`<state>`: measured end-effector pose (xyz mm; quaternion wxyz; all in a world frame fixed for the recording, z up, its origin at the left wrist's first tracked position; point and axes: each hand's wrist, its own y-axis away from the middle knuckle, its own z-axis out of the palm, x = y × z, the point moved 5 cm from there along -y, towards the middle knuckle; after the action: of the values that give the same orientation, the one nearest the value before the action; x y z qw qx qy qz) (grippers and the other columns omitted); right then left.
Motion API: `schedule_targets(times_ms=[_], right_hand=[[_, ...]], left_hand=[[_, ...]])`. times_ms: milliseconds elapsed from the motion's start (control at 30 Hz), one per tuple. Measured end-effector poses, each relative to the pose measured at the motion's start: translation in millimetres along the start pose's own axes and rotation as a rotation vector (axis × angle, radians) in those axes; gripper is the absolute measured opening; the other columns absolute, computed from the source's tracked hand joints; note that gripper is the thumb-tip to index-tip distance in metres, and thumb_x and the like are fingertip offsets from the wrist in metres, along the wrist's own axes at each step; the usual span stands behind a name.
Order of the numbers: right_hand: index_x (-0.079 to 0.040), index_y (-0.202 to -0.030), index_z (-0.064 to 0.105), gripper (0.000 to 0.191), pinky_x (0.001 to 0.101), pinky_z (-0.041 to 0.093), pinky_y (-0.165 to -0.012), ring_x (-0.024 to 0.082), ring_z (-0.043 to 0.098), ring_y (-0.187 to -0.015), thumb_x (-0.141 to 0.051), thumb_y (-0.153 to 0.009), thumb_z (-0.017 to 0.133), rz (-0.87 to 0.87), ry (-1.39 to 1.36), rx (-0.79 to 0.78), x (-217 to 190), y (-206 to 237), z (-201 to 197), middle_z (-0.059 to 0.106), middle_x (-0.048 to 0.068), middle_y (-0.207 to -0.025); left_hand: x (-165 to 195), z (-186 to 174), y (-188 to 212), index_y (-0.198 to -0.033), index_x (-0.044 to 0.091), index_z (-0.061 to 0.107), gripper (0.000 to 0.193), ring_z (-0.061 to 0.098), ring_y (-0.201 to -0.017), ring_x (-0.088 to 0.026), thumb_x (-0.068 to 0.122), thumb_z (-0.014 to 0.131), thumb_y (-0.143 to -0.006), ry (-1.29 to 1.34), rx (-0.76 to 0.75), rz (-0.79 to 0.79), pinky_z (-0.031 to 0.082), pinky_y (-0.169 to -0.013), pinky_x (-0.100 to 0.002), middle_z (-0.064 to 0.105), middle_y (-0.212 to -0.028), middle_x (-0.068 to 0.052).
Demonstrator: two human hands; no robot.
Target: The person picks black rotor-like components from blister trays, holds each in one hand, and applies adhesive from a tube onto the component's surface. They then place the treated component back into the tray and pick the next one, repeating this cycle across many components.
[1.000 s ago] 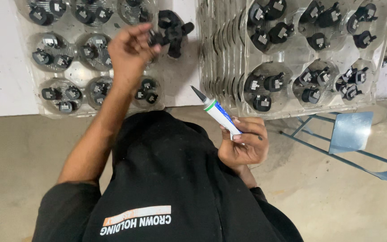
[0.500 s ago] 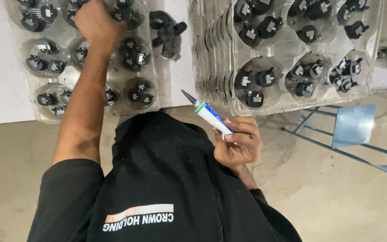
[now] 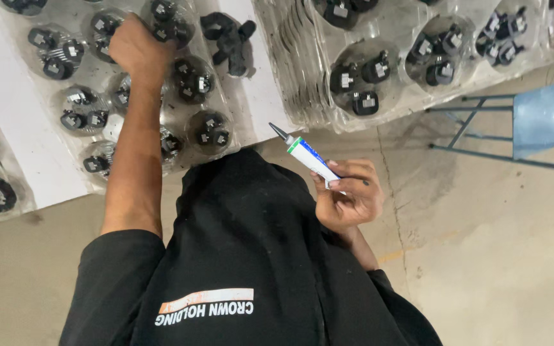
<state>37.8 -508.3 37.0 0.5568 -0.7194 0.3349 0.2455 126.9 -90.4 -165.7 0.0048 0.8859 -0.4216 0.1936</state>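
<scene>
Since a moment ago our left hand (image 3: 137,48) has reached farther over the clear tray (image 3: 97,96) on the desk (image 3: 20,128), fingers clenched, while our right hand (image 3: 347,195) grasps the light, squeezable tube (image 3: 309,157) mid-body.

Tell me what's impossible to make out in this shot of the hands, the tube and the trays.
Head view only:
- Left hand: closed grip, its own back hides whether it holds anything over the clear plastic tray of small black parts.
- White tube with grey nozzle: rear end hidden in the right hand.
- Tray stack: cut off by the top edge.
- Blue metal stool: cut off right.
</scene>
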Motion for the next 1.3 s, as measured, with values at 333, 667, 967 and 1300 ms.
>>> schedule_targets(times_ms=[333, 667, 967, 1300], right_hand=[[-0.005, -0.099, 0.055, 0.033, 0.0342, 0.061, -0.076, 0.025, 0.064, -0.099, 0.013, -0.086, 0.08, 0.149, 0.091, 0.204, -51, 66, -3, 0.063, 0.015, -0.104], [-0.005, -0.1, 0.054, 0.033, 0.0303, 0.059, -0.076, 0.024, 0.063, -0.098, 0.011, -0.088, 0.081, 0.217, 0.128, 0.421, -43, 109, -70, 0.063, 0.016, -0.105], [-0.003, -0.1, 0.053, 0.034, 0.0322, 0.061, -0.081, 0.023, 0.065, -0.098, 0.011, -0.089, 0.082, 0.245, 0.24, 0.592, 42, 118, -235, 0.065, 0.015, -0.104], [-0.002, -0.1, 0.054, 0.033, 0.0322, 0.06, -0.082, 0.024, 0.065, -0.102, 0.013, -0.088, 0.08, 0.222, 0.366, 0.524, 182, 112, -538, 0.062, 0.014, -0.103]], left_hand=[[100, 56, 67, -0.101, 0.004, 0.077, 0.059, 0.069, -0.097, -0.037, 0.062, 0.075, -0.089, -0.246, -0.559, 0.488, 0.055, -0.08, -0.047, 0.074, -0.102, -0.019], [144, 64, 103, -0.095, 0.008, 0.08, 0.022, 0.057, -0.117, -0.041, 0.025, 0.07, -0.086, -0.235, -0.231, 0.74, 0.033, -0.104, -0.056, 0.072, -0.109, -0.019], [223, 3, 287, -0.1, 0.01, 0.073, 0.014, 0.06, -0.103, -0.036, 0.019, 0.072, -0.089, 0.06, -0.33, 0.773, 0.043, -0.09, -0.053, 0.068, -0.106, -0.013], [556, 134, 420, -0.084, 0.013, 0.074, 0.017, 0.063, -0.095, -0.032, 0.028, 0.079, -0.079, 0.179, -0.412, 0.851, 0.051, -0.081, -0.049, 0.069, -0.088, -0.007]])
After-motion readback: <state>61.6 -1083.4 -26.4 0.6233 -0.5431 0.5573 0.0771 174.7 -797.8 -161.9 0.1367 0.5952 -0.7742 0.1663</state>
